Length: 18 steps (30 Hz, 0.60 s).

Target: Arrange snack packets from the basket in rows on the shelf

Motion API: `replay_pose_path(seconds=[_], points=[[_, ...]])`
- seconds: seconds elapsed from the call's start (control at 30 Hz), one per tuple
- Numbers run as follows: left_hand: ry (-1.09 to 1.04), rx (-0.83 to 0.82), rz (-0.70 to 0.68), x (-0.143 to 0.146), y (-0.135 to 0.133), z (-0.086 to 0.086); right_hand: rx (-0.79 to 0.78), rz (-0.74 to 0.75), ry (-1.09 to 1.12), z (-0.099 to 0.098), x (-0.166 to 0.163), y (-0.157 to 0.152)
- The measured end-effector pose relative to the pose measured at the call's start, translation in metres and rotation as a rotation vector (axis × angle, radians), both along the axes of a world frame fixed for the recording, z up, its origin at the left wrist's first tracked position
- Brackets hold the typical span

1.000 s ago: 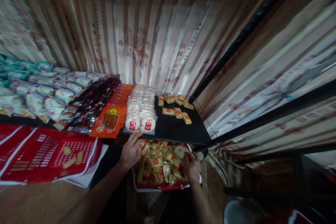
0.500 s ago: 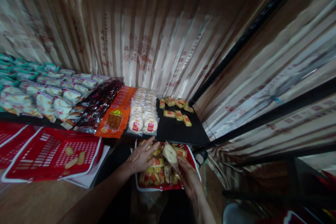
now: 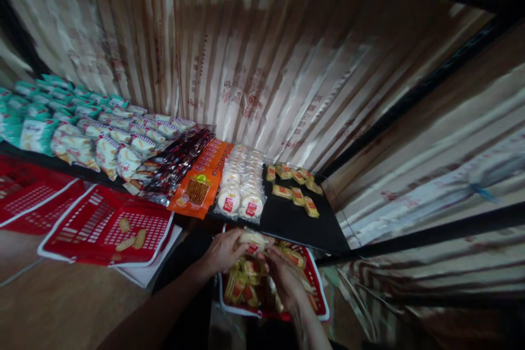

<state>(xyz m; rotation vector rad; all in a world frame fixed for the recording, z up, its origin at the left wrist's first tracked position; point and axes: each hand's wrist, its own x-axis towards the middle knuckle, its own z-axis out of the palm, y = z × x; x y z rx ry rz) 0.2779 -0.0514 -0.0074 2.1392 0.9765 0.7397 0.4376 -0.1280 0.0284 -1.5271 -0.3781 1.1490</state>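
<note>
A wrapped white rice cracker (image 3: 252,240) with a red label is held between my two hands, above a red basket (image 3: 324,303) with a white rim. The fingers of my left hand (image 3: 225,251) close on its left end. At its right end are the closed fingers of my right hand (image 3: 285,273). Inside the basket, below my hands, lie several yellow-wrapped snack packets (image 3: 248,284), partly hidden by my right hand and forearm.
On the black shelf (image 3: 295,227) sit white round crackers (image 3: 240,186), small yellow packets (image 3: 282,191), an orange snack bag (image 3: 200,180), dark shiny packs (image 3: 176,161), white packs (image 3: 109,156) and green packs (image 3: 39,134). Another red basket (image 3: 102,197) stands at left. Behind hangs a pleated curtain (image 3: 246,65).
The wrapped rice cracker has turned from upright in my right hand to lying level between both hands. My left hand has closed on it. The view has shifted left.
</note>
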Motion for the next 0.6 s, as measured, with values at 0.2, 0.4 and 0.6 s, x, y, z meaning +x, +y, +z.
replay_pose_path(seconds=[0.2, 0.4, 0.6], points=[[0.027, -0.09, 0.06, -0.001, 0.005, 0.004, 0.014, 0.24, -0.109, 0.002, 0.001, 0.013], [0.001, -0.102, 0.138, -0.001, 0.01, 0.007, 0.08, 0.355, -0.279, 0.001, 0.002, 0.032], [-0.074, -0.057, 0.285, 0.002, 0.01, 0.0, 0.135, 0.331, -0.388, -0.004, -0.004, 0.049]])
